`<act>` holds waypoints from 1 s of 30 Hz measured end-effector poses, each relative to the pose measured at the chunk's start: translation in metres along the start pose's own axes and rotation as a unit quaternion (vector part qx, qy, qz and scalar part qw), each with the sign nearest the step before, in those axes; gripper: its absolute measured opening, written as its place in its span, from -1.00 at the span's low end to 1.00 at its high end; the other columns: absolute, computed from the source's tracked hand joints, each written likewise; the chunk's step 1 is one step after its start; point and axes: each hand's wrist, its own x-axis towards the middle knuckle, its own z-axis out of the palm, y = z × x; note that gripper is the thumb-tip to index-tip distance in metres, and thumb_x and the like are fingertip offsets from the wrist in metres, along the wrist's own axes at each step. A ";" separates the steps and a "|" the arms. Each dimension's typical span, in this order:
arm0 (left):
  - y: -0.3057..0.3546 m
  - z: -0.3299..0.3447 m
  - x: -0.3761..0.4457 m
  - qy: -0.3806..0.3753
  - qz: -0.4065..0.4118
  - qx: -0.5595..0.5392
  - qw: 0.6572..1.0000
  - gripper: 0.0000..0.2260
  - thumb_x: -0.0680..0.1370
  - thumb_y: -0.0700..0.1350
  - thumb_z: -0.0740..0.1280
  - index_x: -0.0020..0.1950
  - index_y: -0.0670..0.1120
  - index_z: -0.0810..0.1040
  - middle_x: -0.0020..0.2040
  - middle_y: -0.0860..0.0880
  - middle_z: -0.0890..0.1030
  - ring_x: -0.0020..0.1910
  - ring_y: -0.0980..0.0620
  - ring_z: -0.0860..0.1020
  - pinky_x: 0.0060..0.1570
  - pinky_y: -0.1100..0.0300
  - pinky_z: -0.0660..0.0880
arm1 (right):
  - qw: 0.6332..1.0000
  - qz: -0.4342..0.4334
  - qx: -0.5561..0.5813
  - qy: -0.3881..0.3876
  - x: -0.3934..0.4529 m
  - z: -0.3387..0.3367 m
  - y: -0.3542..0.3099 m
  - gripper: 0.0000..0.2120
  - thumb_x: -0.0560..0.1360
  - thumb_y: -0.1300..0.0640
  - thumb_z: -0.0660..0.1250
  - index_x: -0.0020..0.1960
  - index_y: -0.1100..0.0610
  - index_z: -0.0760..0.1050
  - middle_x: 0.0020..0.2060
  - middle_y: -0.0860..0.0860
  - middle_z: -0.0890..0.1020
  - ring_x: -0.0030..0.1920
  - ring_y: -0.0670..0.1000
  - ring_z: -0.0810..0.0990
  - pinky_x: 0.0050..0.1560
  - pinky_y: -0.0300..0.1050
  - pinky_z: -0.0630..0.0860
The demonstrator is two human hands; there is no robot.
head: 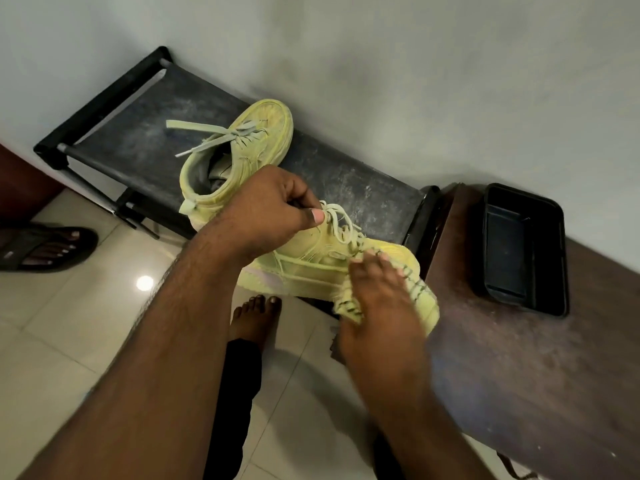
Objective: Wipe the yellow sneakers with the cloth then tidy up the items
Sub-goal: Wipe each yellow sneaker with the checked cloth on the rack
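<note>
One yellow sneaker [242, 147] lies on its side on the black fabric rack [138, 136], its laces trailing left. My left hand [266, 209] grips the second yellow sneaker [311, 265] at its collar and holds it above the rack's front edge. My right hand [377, 299] presses a yellow checked cloth [346, 306] against the toe and side of that held sneaker. The hand is blurred and hides most of the cloth.
A black plastic tray [523, 247] sits on the dark wooden surface [519, 375] at the right, against the wall. My bare foot [256, 317] stands on the tiled floor below the sneaker. Another person's sandalled foot [45, 251] is at the left edge.
</note>
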 end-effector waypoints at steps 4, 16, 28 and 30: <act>0.000 0.002 0.001 0.013 -0.015 -0.021 1.000 -0.95 0.44 -0.22 0.48 -0.22 -0.15 0.67 -0.25 -0.05 0.68 -0.26 0.08 0.62 -0.17 0.17 0.54 | 0.999 -0.035 -0.014 0.010 0.004 0.004 0.006 -0.44 0.27 0.35 0.35 0.28 0.19 0.50 0.29 0.09 0.52 0.36 0.08 0.41 0.39 0.03 0.20; 0.006 0.003 -0.002 0.015 -0.023 -0.009 1.000 -0.89 0.39 -0.20 0.51 -0.26 -0.23 0.66 -0.30 -0.13 0.67 -0.29 -0.06 0.63 -0.17 0.03 0.60 | 0.996 0.008 -0.059 0.068 0.007 -0.008 -0.007 -0.66 0.29 0.14 0.32 0.06 0.10 0.61 -0.13 0.02 0.68 -0.07 0.07 0.64 -0.01 -0.02 0.55; 0.010 -0.012 -0.008 0.010 0.066 0.012 0.998 -0.96 0.37 -0.28 0.48 -0.29 -0.23 0.66 -0.33 -0.11 0.67 -0.30 -0.04 0.65 -0.24 0.12 0.60 | 0.996 0.001 -0.088 -0.005 0.015 -0.034 0.014 -0.47 0.36 0.31 0.39 0.30 0.03 0.50 0.28 -0.09 0.52 0.15 -0.02 0.42 0.14 -0.19 0.38; 0.013 -0.011 -0.009 0.012 0.083 -0.002 0.996 -0.97 0.37 -0.30 0.47 -0.28 -0.24 0.66 -0.33 -0.12 0.67 -0.33 -0.01 0.64 -0.24 0.16 0.60 | 0.995 0.049 -0.086 0.027 0.017 -0.046 0.030 -0.46 0.35 0.39 0.35 0.28 0.03 0.52 0.23 -0.07 0.55 0.11 0.01 0.44 0.05 -0.22 0.35</act>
